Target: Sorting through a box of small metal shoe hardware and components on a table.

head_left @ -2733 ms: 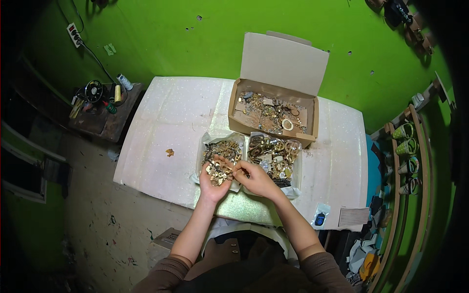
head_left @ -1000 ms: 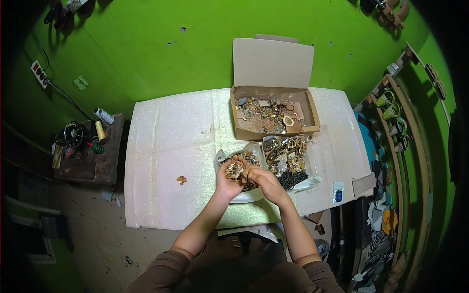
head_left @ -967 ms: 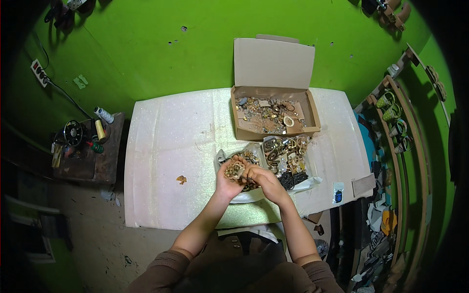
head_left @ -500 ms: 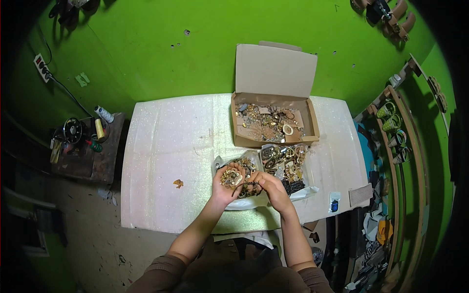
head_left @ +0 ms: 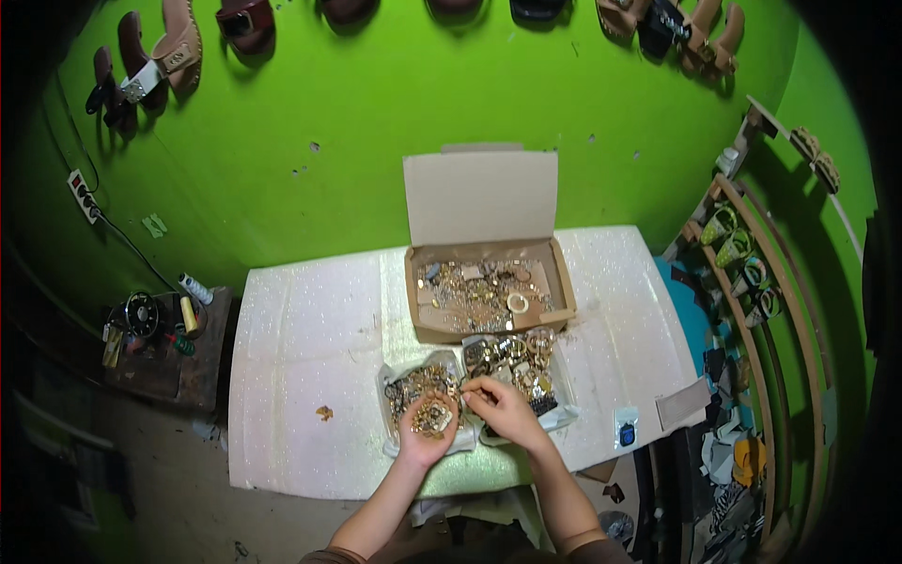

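Level palm, one piece at a time

The small metal pieces (head_left: 431,416) lie heaped in the left hand (head_left: 423,446), palm up, its fingers curled into a cup around them. Just beside, the right hand (head_left: 505,414) has thumb and forefinger near each other; whether they pinch a piece is too small to tell. The cup sits over the left tray (head_left: 384,414), so strays should drop back in; a level palm and light fingertip picks would likely serve best. The right tray (head_left: 567,383) and open cardboard box (head_left: 484,331) stand close by, on the table (head_left: 301,329)
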A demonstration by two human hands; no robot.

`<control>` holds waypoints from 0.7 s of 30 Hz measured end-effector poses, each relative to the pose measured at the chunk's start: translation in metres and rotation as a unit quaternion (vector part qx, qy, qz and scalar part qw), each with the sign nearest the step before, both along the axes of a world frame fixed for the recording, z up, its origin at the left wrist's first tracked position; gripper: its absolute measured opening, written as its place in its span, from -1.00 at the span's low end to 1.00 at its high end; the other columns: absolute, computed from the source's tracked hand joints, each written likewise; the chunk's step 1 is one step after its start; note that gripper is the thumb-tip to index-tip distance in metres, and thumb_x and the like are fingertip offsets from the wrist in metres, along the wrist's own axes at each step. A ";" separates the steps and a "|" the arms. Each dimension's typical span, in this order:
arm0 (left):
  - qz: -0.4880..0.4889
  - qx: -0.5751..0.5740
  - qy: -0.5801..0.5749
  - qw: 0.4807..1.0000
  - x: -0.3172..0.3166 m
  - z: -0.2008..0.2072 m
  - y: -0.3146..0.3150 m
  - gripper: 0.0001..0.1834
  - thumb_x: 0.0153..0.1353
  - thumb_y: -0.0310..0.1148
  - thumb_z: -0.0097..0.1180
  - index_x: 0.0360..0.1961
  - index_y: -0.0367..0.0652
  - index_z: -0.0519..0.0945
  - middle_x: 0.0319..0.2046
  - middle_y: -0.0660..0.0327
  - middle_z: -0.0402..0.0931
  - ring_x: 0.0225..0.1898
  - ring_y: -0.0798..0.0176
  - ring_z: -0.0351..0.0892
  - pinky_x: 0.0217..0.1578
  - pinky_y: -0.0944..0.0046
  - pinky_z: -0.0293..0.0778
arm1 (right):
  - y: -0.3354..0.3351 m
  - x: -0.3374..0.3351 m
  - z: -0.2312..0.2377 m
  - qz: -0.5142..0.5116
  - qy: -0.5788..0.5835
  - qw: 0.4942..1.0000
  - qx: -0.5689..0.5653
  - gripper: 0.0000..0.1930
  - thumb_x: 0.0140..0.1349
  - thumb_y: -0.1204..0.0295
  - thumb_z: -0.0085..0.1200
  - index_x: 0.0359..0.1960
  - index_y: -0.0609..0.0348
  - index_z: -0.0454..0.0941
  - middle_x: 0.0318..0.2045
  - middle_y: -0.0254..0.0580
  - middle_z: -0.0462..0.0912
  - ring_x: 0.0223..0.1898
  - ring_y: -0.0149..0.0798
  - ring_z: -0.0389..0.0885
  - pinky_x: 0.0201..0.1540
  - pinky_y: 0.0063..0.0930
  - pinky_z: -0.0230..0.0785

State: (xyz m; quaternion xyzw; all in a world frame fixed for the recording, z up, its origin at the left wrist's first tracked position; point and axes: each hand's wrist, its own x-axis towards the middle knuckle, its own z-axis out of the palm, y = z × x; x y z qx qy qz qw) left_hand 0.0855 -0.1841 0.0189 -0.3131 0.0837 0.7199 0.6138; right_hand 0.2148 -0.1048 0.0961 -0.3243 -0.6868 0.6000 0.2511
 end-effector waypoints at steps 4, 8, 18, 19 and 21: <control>0.066 -0.027 -0.075 0.995 0.012 0.017 0.004 -0.84 -0.04 -0.56 0.00 -0.36 -0.30 0.45 -0.40 0.12 0.46 -0.30 0.19 0.46 -0.13 0.20 0.44 | 0.027 0.033 -0.004 0.038 0.007 0.999 -0.028 -0.83 0.11 0.45 -0.03 -0.30 0.29 0.46 -0.48 -0.33 0.50 -0.48 -0.53 0.40 -0.41 -0.65 0.26; 0.104 -0.022 0.039 0.994 0.024 0.015 0.002 -0.89 0.00 -0.50 -0.01 -0.40 -0.25 0.48 -0.41 0.13 0.46 -0.27 0.22 0.45 -0.12 0.23 0.44 | 0.050 0.075 0.003 0.107 -0.050 0.992 0.045 -0.81 0.11 0.38 -0.01 -0.33 0.25 0.49 -0.48 -0.25 0.52 -0.44 -0.44 0.44 -0.36 -0.59 0.29; 0.213 0.006 0.086 0.973 0.073 0.000 -0.011 -0.88 0.07 -0.48 -0.07 -0.38 -0.23 0.50 -0.36 0.16 0.48 -0.21 0.25 0.45 0.01 0.25 0.33 | 0.072 0.103 -0.020 0.146 -0.104 0.980 0.086 -0.80 0.08 0.39 -0.01 -0.33 0.26 0.50 -0.41 -0.12 0.54 -0.38 -0.28 0.51 -0.31 -0.50 0.34; 0.216 0.013 0.090 0.972 0.078 -0.003 -0.013 -0.87 0.07 -0.47 -0.07 -0.37 -0.23 0.50 -0.36 0.16 0.48 -0.21 0.25 0.45 0.01 0.25 0.33 | 0.069 0.099 -0.017 0.174 -0.093 0.975 0.097 -0.81 0.08 0.39 -0.01 -0.33 0.24 0.51 -0.41 -0.13 0.54 -0.38 -0.26 0.51 -0.32 -0.49 0.34; 0.229 0.022 0.095 0.969 0.087 -0.002 -0.015 -0.86 0.07 -0.48 -0.08 -0.35 -0.23 0.50 -0.36 0.16 0.48 -0.21 0.26 0.45 0.01 0.25 0.32 | 0.066 0.090 -0.021 0.214 -0.075 0.967 0.113 -0.83 0.07 0.40 -0.02 -0.34 0.19 0.52 -0.40 -0.14 0.53 -0.38 -0.18 0.51 -0.30 -0.43 0.33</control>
